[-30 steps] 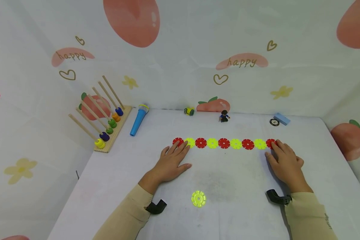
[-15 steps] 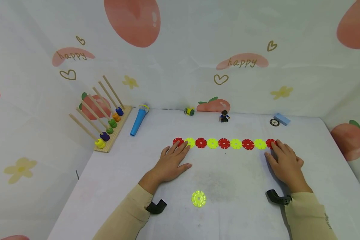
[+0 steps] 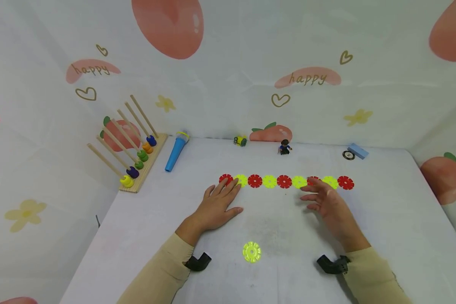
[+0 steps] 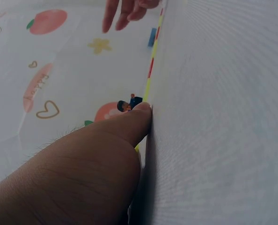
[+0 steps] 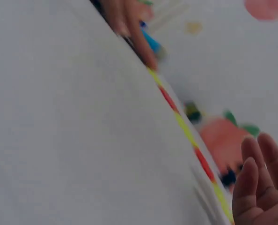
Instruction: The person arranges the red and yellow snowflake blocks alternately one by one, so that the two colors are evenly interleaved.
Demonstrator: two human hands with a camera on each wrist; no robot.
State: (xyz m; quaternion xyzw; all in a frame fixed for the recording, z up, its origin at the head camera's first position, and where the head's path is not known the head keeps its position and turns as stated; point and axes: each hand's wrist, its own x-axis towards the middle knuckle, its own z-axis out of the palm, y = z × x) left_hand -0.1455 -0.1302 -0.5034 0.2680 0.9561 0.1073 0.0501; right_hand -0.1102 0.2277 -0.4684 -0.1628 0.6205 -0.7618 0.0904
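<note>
A row of flower-shaped plastic discs, alternating red and yellow-green, lies across the table. My left hand (image 3: 214,209) lies flat, its fingertips on the leftmost red disc (image 3: 225,177) and touching the yellow-green disc (image 3: 243,180) beside it. Above the right part of the row hovers my right hand (image 3: 336,213), fingers spread and slightly bent, holding nothing. It partly covers a red disc (image 3: 312,179). The rightmost red disc (image 3: 346,183) is fully visible. Nearer me, a single yellow-green disc (image 3: 252,252) lies apart. The right wrist view is blurred.
A wooden peg board (image 3: 144,173) with coloured beads stands at the left, next to a blue toy microphone (image 3: 176,152). Along the back lie a small yellow-green toy (image 3: 240,141), a toy figure (image 3: 285,147), a black wheel (image 3: 348,155) and a blue block (image 3: 358,150).
My right hand has lifted off the rightmost red disc and moved left, its fingers spreading. My left hand and the discs have stayed where they were.
</note>
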